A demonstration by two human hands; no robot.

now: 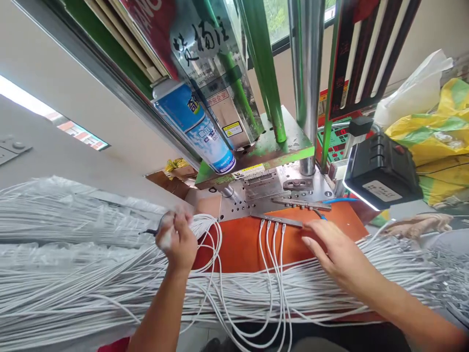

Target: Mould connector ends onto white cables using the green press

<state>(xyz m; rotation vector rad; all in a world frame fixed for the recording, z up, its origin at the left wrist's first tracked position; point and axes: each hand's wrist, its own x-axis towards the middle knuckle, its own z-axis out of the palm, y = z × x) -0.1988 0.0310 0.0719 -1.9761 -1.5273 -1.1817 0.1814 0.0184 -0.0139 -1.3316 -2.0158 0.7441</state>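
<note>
My left hand (176,240) is raised at the left of the orange work surface (234,244), blurred by motion. Its fingers are curled round something whitish with a dark, thin tip sticking out to the left; I cannot make out what it is. My right hand (331,249) reaches in from the right, fingers stretched and thumb apart, with fingertips at the right end of a narrow metal bar (280,221). Several white cables (273,249) run from small connectors along that bar toward me. Behind it lies a second metal bar (304,203).
A green-framed press with a perforated steel bed (238,208) stands ahead. A blue spray can (198,129) is beside its column. White cable bundles (91,274) fill the left and front. A black lamp box (383,168) and yellow-green bags (439,142) are at right.
</note>
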